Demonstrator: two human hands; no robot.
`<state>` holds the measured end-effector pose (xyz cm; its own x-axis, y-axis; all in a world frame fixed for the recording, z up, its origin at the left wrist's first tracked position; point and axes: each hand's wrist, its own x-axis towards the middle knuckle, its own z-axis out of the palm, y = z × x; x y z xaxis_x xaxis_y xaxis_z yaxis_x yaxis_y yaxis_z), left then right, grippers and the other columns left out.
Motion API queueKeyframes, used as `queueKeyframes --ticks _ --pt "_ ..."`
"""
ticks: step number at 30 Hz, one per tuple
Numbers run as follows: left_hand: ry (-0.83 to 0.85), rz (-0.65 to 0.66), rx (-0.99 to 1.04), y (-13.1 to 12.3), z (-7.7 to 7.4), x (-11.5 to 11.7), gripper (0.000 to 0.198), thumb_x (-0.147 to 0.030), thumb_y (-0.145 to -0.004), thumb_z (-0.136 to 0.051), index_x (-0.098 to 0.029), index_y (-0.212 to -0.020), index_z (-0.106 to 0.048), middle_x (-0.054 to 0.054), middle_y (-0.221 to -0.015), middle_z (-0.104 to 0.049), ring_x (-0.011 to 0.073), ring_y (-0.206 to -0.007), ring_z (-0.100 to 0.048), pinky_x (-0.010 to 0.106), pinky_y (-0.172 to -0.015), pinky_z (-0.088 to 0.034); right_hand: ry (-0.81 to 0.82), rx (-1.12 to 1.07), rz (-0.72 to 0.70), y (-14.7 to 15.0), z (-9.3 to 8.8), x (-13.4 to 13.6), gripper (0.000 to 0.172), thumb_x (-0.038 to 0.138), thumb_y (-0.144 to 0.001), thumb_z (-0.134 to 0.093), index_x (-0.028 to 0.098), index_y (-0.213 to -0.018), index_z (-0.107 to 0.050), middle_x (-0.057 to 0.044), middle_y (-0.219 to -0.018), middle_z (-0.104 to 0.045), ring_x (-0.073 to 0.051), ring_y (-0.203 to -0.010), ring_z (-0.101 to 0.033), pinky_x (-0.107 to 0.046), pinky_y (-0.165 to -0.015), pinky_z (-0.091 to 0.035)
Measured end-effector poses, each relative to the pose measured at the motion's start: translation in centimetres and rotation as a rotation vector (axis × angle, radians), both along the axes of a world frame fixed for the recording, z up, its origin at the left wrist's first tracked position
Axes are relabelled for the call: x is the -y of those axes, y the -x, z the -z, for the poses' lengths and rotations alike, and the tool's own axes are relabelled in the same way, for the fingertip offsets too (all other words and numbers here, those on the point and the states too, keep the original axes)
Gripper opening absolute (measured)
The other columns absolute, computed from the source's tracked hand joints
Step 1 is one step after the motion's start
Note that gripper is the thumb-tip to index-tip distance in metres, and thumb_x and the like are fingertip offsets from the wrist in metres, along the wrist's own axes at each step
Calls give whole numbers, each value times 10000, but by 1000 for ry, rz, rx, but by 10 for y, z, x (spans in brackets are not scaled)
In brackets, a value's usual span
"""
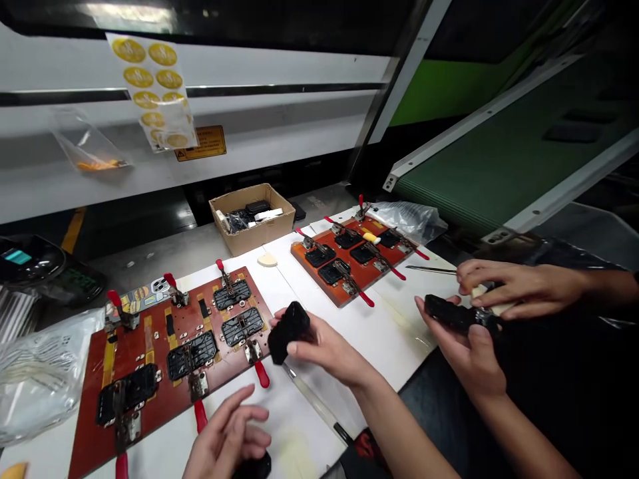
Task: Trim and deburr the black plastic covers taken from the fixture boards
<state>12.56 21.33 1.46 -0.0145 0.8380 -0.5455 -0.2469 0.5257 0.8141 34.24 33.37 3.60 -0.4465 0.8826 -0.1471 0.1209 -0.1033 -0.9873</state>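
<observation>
Rust-red fixture board (164, 406), red clamp handles (262, 374), black grid-patterned plates (242, 326), yellow round stickers (128, 50)

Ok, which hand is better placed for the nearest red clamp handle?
Left, likely: the left hand sits open beside the red clamp handle, while the right hand grips a black part.

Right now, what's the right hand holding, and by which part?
The right hand holds a black part, pinched between thumb and fingers along its right side.
</observation>
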Motion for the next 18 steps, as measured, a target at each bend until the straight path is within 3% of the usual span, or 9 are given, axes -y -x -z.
queueKeyframes --ticks 2,5,8,10,13,18 --pt "17 1 173 -7 -15 -13 593 -634 -777 -720 -208 -1190 -707 135 -1008 -756 234 -770 -728 343 -691 -609 63 -281 -106 6 -6 21 615 414 -815 -772 204 -1340 -528 -110 -1357 -607 -242 -1220 -599 -387 -1072 -452" --pt "9 44 264 -10 -27 -28 574 -527 -776 -785 -164 -1206 -668 90 -874 -738 160 -697 -690 235 -619 -563 84 -312 -174 13 -10 40 685 406 -778 -832 226 -1368 -533 -88 -1312 -620 -240 -1211 -591 -384 -1069 -441" --pt "-41 7 125 7 -29 -37 565 -504 -767 -804 -135 -1163 -643 61 -786 -732 131 -607 -655 193 -536 -510 126 -265 -189 21 -11 36 744 497 -753 -841 212 -1366 -528 -79 -1181 -657 -229 -1120 -629 -357 -987 -490" --pt "-79 -23 -22 28 -30 -42 587 -526 -753 -807 -124 -1140 -625 61 -754 -741 147 -601 -667 201 -527 -511 142 -126 -169 31 -12 21 604 589 -848 -703 170 -1261 -568 -54 -972 -678 -189 -901 -672 -321 -833 -544" --pt "-105 -14 -161 67 -32 -52 622 -505 -767 -802 -143 -1219 -575 41 -750 -749 151 -631 -687 220 -597 -553 76 143 -164 61 -14 -14 389 530 -983 -465 166 -990 -602 -11 -773 -650 -129 -663 -631 -247 -640 -532" --pt "-173 66 -472 123 -25 -84 603 -462 -905 -632 -129 -1379 -465 63 -839 -735 182 -764 -734 263 -690 -585 -38 453 -274 132 -16 -73 399 517 -934 -576 181 -729 -643 -26 -707 -707 -158 -625 -658 -264 -628 -523"
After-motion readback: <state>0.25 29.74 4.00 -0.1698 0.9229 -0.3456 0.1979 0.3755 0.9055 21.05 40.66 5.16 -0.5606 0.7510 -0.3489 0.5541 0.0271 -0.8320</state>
